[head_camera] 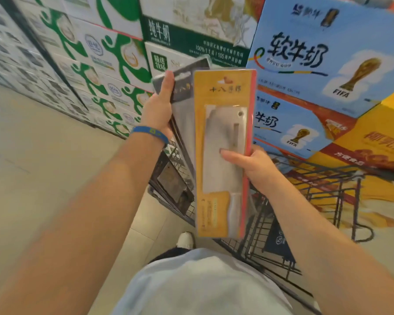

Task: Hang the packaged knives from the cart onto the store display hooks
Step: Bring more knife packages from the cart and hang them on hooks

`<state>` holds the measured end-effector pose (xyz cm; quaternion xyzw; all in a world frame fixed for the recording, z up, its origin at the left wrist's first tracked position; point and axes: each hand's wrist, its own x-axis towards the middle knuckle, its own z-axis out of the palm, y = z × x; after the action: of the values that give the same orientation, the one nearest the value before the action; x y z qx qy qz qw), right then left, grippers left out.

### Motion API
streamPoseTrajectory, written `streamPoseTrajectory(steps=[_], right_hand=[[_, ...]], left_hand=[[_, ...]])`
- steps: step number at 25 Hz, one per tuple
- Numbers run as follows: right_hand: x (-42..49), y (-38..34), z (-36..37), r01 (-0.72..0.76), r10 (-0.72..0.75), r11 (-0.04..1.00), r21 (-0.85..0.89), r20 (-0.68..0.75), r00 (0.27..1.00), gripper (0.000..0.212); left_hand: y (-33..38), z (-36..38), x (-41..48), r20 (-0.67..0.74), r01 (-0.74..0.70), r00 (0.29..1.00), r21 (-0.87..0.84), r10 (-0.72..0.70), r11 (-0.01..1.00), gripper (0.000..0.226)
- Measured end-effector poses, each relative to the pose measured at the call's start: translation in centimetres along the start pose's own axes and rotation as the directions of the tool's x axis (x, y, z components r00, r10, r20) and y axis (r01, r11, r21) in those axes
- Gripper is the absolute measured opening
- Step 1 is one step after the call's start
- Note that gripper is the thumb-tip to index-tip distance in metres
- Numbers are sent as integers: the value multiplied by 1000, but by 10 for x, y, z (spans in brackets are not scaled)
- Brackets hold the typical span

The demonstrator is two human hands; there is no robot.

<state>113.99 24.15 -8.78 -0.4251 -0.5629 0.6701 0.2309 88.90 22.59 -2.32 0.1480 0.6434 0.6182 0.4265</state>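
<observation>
At frame centre our right hand (248, 167) grips a yellow knife pack (214, 98) upright. Just left, our left hand (159, 105) grips a dark pack (187, 87), both above the cart (341, 172). We judge both are picked up; no hooks show, so next we must find them.

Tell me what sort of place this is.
Most likely a supermarket aisle. Milk cases are stacked high on the floor, a wire cart stands just ahead, and the left hand holds a dark pack, the right hand a yellow knife pack with a hang hole.
</observation>
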Motion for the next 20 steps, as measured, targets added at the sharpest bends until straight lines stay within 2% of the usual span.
streamPoseTrajectory(steps=[2,3,4,6,8,10,12,14,16,17,19,20], right_hand=[[-6,-10,8,88,-86,994,65,-29,996,48],[-11,-13,11,116,-112,987,114,-42,993,43],[-14,-14,13,130,-124,977,167,-44,991,39],[-19,-15,22,115,-119,961,252,1,993,33],[-23,-14,38,76,-95,963,258,65,993,38],[-25,-10,58,49,-78,974,220,128,989,47],[-26,-5,80,14,-54,974,227,171,984,54],[-28,1,104,-74,19,964,256,211,977,54],[-33,4,132,-168,92,955,243,294,951,40],[-41,4,149,-217,131,957,194,377,917,30],[-66,5,191,-235,185,972,14,573,799,8],[-81,6,210,-203,185,978,-49,652,736,11]], left_hand=[[12,-6,-10,115,22,993,-163,-3,986,79],[9,-10,-25,202,31,979,-189,8,981,71],[-2,-13,-43,273,35,962,-114,-3,993,70],[-41,-23,-85,264,81,959,100,-105,992,75],[-77,-34,-120,211,105,971,51,-114,993,63],[-90,-54,-142,1,50,999,-68,-50,996,56],[-92,-92,-163,-268,-81,962,-74,58,994,53],[-99,-150,-199,-552,-157,822,19,141,987,50],[-112,-207,-249,-723,-141,680,41,127,989,53],[-120,-231,-276,-765,-165,635,7,112,986,55],[-139,-270,-334,-824,-274,555,-54,112,960,58],[-148,-283,-361,-849,-323,514,-60,121,944,57]])
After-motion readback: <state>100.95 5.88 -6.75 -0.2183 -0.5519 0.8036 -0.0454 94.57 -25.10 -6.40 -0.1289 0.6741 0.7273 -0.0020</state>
